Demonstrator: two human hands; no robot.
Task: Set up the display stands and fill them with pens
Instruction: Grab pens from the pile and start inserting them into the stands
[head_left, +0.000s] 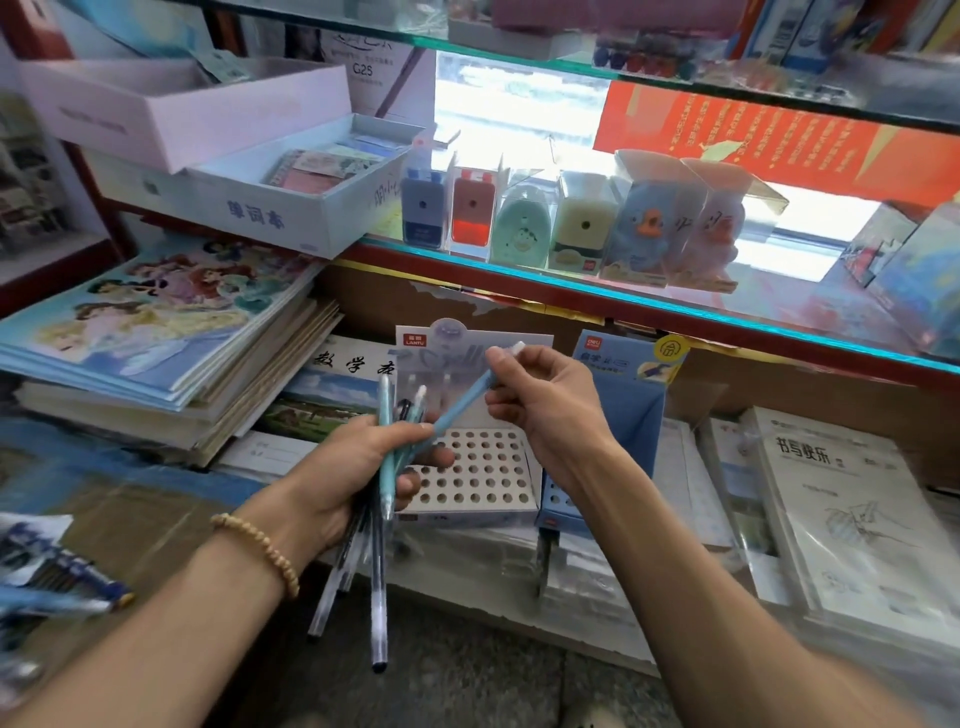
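A white display stand (475, 480) with a grid of round holes, none holding a pen, stands on stacked paper in front of me, its printed backboard upright behind it. A blue display stand (626, 395) sits directly to its right, partly hidden by my right wrist. My left hand (358, 470) grips a bundle of pens (378, 561), some light blue, some clear with dark caps. My right hand (545, 410) pinches the upper end of one light-blue pen (460, 408) above the white stand; that pen's lower end is still among the bundle.
Stacks of notebooks (171, 332) lie at left, exercise books (852, 525) at right. A glass shelf (649, 306) above carries boxed pencil sharpeners (576, 223). White boxes (291, 187) sit upper left. A torn pen wrapper (57, 577) lies at lower left.
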